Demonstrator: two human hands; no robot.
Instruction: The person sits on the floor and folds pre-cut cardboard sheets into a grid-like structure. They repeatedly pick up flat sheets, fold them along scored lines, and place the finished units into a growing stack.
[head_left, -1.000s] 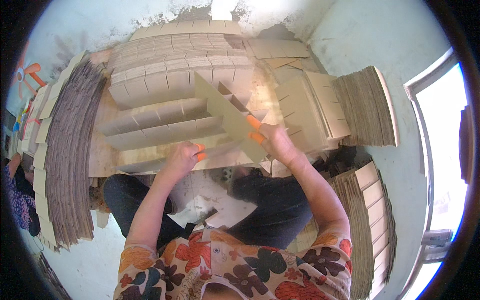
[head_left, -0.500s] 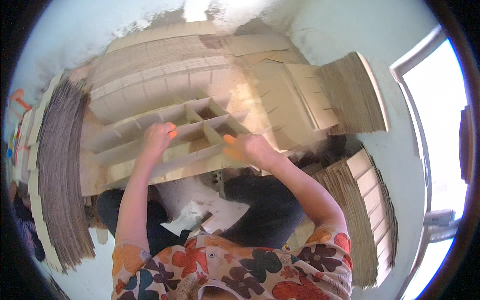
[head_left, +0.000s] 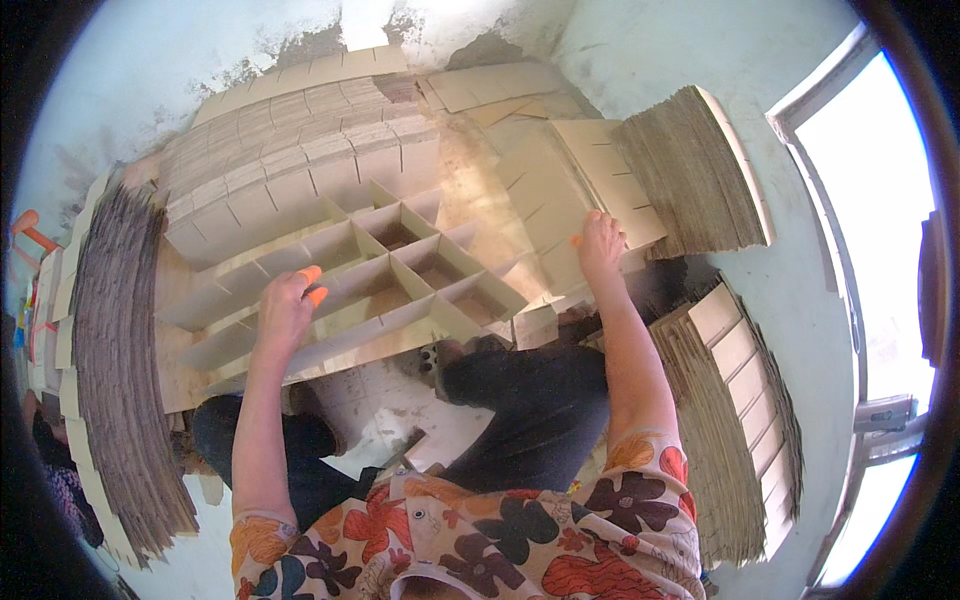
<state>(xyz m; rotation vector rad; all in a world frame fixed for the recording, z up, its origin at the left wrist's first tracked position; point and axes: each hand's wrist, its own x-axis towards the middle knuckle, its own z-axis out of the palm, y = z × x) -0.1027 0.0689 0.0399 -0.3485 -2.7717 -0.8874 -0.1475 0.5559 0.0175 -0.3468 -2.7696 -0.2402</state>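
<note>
A cardboard divider grid (head_left: 395, 275) of interlocked slotted strips lies in front of me, with crossed cells at its right end and long parallel strips to the left. My left hand (head_left: 288, 308), with orange covers on its thumb and a finger, is closed in a pinch at one of the grid's long strips. Off to the right, my right hand (head_left: 602, 248) is at the near end of flat slotted cardboard sheets (head_left: 607, 180). Its fingers are bent but apart, and an orange cover shows on the thumb; the undersides of the fingers are hidden.
Behind the grid stands a long row of slotted cardboard strips (head_left: 300, 150). More cardboard stacks rise at the left (head_left: 118, 360), far right (head_left: 690, 175) and near right (head_left: 700, 430). My bent legs (head_left: 530, 410) are close to the grid's near edge. A bright doorway (head_left: 870, 200) is at the right.
My right hand has left the right end of the grid and moved right to the flat sheets. My left hand has shifted slightly left and nearer. The grid's crossed cells are now uncovered.
</note>
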